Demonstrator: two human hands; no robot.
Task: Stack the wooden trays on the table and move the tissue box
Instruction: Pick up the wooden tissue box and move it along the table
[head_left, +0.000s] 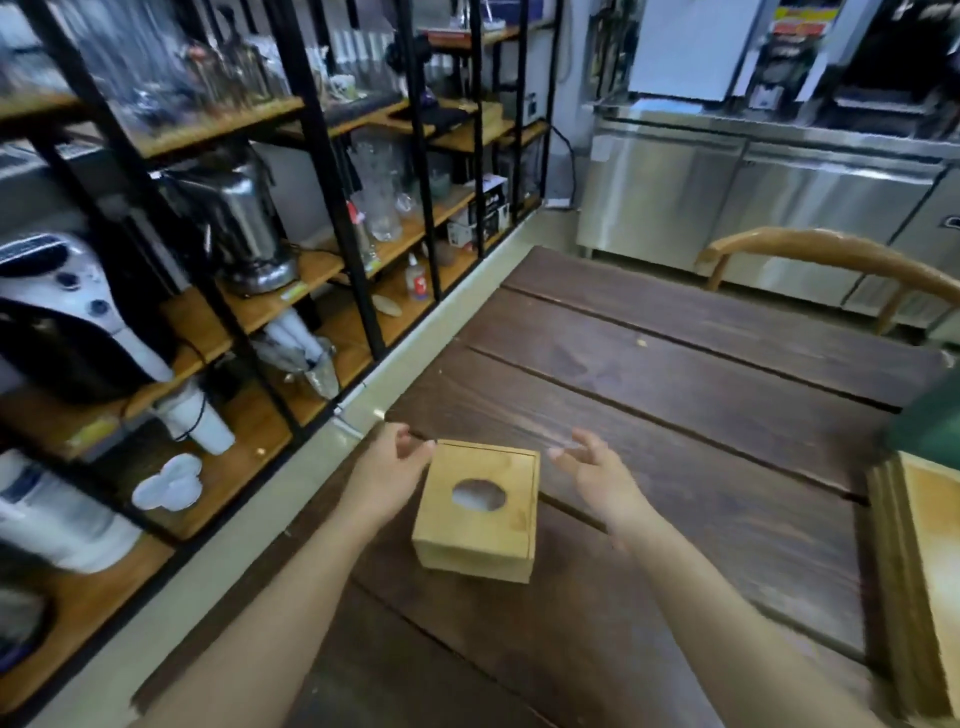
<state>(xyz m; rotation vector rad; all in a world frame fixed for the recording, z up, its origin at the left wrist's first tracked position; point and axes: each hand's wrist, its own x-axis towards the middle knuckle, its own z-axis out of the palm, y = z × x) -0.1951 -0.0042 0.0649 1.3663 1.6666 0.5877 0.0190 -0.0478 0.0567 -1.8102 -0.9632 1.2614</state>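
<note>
**Two hands flank tissue box on dark table**

Two bare hands bracket a wooden tissue box (478, 512) sitting low and centre in the frame on a dark plank table (701, 395). The box is close to square, its oval slot facing up, and it rests near the table's left edge, turned slightly against the run of the planks.

The left hand (392, 467) lies at the box's upper-left corner, fingers curled and spread, its fingertips at or just touching the far rim; motion blur leaves actual contact unclear. The right hand (592, 467) hovers just beside the upper-right corner, fingers apart, with a visible gap to the wood. Neither hand is clamped on the box. The left looks the nearer of the two, so a two-handed lift would likely need the right to close in leftward first.

At the lower right edge of the frame, well apart from the box, sits a stack of wooden trays (919, 561), only partly in view, which suggests the stacking half of the job is done and the box remains to be moved.

Beyond the table, a curved chair back (831, 254) shows at upper right before steel counters (753, 208). Black-framed shelves (322, 171) of glassware and appliances fill the left side.
</note>
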